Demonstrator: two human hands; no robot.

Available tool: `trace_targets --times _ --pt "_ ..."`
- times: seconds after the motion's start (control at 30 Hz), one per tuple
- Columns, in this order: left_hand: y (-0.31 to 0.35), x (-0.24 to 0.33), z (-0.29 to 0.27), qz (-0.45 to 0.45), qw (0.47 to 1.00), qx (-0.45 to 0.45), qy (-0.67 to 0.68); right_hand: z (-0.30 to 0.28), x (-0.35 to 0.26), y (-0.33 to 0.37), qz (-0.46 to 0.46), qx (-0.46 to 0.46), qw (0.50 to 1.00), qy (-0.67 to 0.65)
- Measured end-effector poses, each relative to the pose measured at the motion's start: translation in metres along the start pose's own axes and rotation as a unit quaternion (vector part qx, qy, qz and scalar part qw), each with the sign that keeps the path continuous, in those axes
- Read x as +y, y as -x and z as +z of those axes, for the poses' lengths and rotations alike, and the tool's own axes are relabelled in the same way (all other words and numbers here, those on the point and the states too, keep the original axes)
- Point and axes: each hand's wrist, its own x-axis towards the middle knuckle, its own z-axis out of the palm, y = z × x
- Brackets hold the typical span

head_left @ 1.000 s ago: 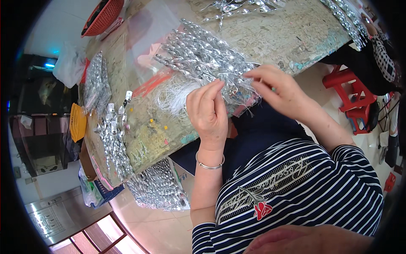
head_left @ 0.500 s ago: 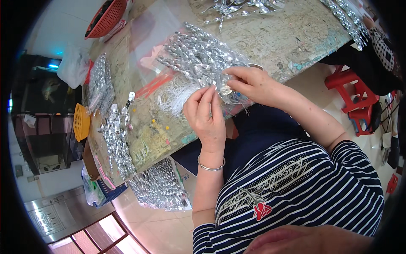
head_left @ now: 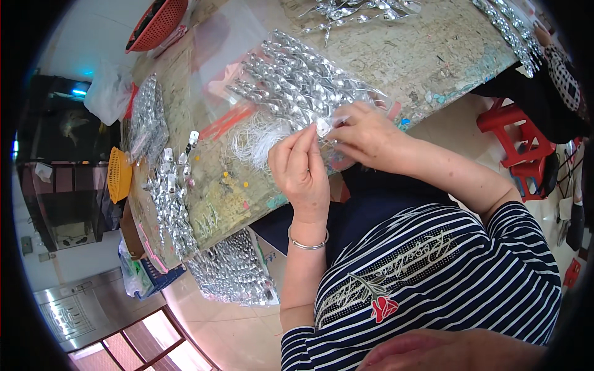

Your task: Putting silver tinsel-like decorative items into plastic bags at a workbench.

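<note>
My left hand [head_left: 300,167] is closed in a pinch on a small whitish-silver tab [head_left: 322,127], at the near edge of the table. Close to its right side is my right hand [head_left: 374,139], fingers curled and somewhat blurred, with whatever they grip too small to make out. Just beyond both hands lies a pile of twisted silver foil strips [head_left: 297,74]. A loose bundle of thin white string [head_left: 257,143] rests to the left of the pile, beside flat red strips [head_left: 228,122].
The worn table [head_left: 371,62] carries more silver strips [head_left: 172,204] at its left edge and a bagged bunch [head_left: 147,120]. A red basket [head_left: 162,28] and a yellow basket [head_left: 119,176] stand leftward. Red stools [head_left: 516,133] are at the right, near another person's sleeve [head_left: 562,80].
My right hand has turned and its fingers have curled inward, lower beside the left. A pale tab now shows plainly at my left fingertips. The left hand has barely moved.
</note>
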Motion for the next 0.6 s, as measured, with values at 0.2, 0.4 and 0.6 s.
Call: trace_targets --times 0.2,0.4,0.6 --pt "-0.003 0.003 0.008 0.033 0.999 -0.013 0.011 -0.021 0.021 0.003 0.072 0.057 0.996 0.016" --pt "-0.001 0.005 0.015 0.04 0.999 -0.025 0.013 -0.016 0.008 -0.002 0.222 -0.002 0.975 0.018" --pt "-0.001 0.004 0.014 0.041 0.999 -0.034 0.006 -0.019 0.031 -0.01 0.153 0.063 0.986 0.009"
